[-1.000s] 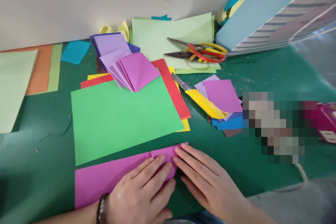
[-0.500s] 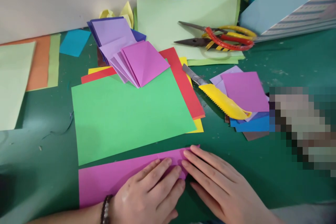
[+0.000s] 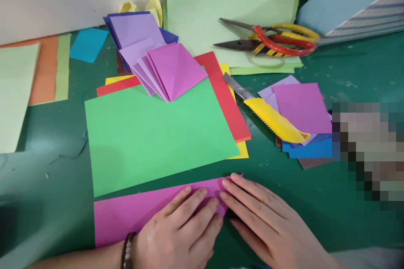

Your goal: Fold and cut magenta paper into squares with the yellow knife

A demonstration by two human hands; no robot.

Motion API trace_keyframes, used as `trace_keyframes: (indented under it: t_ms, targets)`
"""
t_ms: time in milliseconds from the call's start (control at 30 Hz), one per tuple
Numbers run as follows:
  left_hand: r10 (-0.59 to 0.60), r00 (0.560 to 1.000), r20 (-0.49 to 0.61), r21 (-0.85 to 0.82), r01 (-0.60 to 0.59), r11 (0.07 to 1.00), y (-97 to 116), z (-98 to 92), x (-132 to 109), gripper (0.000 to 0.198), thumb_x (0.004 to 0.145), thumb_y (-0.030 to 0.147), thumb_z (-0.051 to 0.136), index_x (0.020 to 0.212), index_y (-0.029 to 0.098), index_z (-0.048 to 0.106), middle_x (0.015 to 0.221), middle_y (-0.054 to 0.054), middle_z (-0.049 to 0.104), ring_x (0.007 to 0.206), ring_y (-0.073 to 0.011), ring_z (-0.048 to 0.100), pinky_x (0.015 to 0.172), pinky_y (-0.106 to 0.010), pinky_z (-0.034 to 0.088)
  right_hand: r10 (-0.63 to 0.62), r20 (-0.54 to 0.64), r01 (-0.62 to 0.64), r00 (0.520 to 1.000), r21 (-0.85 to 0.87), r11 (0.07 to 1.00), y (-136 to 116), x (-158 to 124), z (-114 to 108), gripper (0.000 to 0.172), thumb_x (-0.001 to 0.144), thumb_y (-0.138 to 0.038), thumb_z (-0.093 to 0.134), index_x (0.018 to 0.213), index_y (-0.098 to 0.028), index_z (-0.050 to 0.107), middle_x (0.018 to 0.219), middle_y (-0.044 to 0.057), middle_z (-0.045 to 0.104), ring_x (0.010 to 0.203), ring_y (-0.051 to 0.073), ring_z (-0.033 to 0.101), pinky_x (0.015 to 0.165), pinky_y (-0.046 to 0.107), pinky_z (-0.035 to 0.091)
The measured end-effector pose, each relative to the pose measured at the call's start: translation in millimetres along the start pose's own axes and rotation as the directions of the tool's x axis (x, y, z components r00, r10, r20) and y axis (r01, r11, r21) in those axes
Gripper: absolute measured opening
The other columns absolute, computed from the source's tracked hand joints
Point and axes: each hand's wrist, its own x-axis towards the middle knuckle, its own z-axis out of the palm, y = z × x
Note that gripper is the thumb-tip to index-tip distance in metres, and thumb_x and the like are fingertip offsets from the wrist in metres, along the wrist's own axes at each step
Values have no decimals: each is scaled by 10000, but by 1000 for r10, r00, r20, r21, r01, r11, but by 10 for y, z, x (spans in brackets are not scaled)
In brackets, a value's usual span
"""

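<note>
A pink paper sheet [image 3: 126, 214] lies along the table's near edge, its right end folded over. My left hand [image 3: 179, 231], with a bead bracelet at the wrist, lies flat on that folded end with its fingers stretched out. My right hand [image 3: 268, 227] rests flat beside it, fingertips pressing the sheet's right corner. Neither hand grips anything. Just beyond the pink sheet lies a large green sheet [image 3: 151, 134].
A fan of folded purple and pink squares [image 3: 158, 63] sits on the green sheet's far edge, over red and yellow sheets. A yellow-handled utility knife [image 3: 271, 117] lies by a purple square [image 3: 299, 107]. Scissors [image 3: 268, 42] rest on pale green paper [image 3: 205, 17]. Green cutting mat [image 3: 47, 185] underneath.
The view has shifted, so everything sits slightly further right and up in the picture. Both hands stay flat on the pink sheet's folded end, barely moved.
</note>
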Motion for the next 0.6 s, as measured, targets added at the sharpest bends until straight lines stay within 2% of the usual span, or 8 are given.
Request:
trace_keyframes:
  t_ms: [433, 600]
  targets:
    - [-5, 1000, 10, 5, 5, 1000, 1, -6, -7, 403, 932, 313, 517, 1297, 161, 593, 1350, -8, 602, 1308, -228, 477, 1191, -402, 270, -5, -2, 5, 1000, 10, 1000, 9, -9, 12, 418, 912, -186, 519, 1329, -165, 547, 1426, 51, 509, 1353, 249, 427, 1032, 388, 486]
    - [-1, 1000, 11, 14, 1, 1000, -4, 33, -26, 436, 924, 354, 540, 1320, 174, 574, 1357, -3, 596, 1333, -227, 445, 1214, -406, 200, -6, 5, 6, 1000, 10, 1000, 8, 24, -2, 418, 910, -187, 520, 1325, -150, 550, 1424, 57, 511, 1365, 246, 409, 1052, 383, 470]
